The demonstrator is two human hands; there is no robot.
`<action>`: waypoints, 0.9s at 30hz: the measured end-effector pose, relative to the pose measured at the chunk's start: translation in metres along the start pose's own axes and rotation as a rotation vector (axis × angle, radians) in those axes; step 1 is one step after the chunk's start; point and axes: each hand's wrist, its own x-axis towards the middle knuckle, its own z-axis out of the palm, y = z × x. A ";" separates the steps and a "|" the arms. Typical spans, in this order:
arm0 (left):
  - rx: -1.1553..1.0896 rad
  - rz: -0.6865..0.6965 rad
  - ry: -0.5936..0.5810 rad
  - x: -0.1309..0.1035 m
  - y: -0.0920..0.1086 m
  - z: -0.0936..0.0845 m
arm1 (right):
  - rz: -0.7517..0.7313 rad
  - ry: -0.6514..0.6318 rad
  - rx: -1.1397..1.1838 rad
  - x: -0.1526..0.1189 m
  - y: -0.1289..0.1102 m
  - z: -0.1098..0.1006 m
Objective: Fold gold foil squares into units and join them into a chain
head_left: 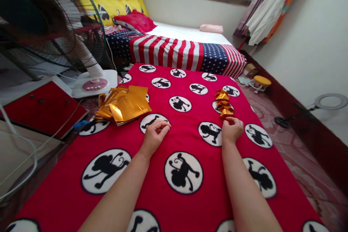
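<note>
My left hand (156, 133) hovers over or rests on the red cloth, with thumb and fingers curled together and nothing visible in them. To its left lies a loose pile of flat gold foil paper sheets (130, 105). On the right, my right hand (233, 129) has its fingers closed at the near end of a row of folded gold foil papers (223, 98). Its fingertips meet the nearest folded gold foil paper (227, 113), and the fingers partly hide the contact.
A red cloth with monkey prints (187, 127) covers the table. At the left, a running fan (94, 76) stands by a red-fronted cabinet (43, 101). Beyond is a bed (174, 52) with striped covers. A yellow stool (262, 81) and a ring-light stand (330, 100) are at right.
</note>
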 end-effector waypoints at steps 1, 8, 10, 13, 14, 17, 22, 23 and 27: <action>0.000 -0.004 -0.004 0.000 -0.001 0.000 | -0.017 -0.030 0.000 0.000 -0.002 0.001; 0.007 0.010 -0.003 0.000 -0.004 0.000 | -0.026 -0.146 -0.088 0.006 -0.011 0.007; 0.007 0.012 -0.003 0.000 -0.003 0.000 | -0.026 -0.158 -0.106 0.008 -0.013 0.008; 0.007 0.009 0.000 0.000 -0.002 0.000 | -0.015 -0.167 -0.117 0.010 -0.015 0.010; 0.007 0.008 0.001 0.000 -0.002 0.000 | -0.010 -0.167 -0.115 0.010 -0.015 0.011; 0.013 0.004 0.001 0.000 -0.002 0.000 | 0.004 -0.157 -0.100 0.010 -0.015 0.010; 0.023 0.009 0.001 0.000 -0.001 0.000 | 0.035 -0.064 -0.073 0.007 -0.014 0.003; 0.022 0.009 0.001 0.000 0.000 0.000 | 0.034 -0.025 -0.063 0.006 -0.014 0.002; 0.014 0.006 -0.001 0.000 0.000 -0.001 | -0.042 0.104 -0.077 0.005 -0.014 -0.001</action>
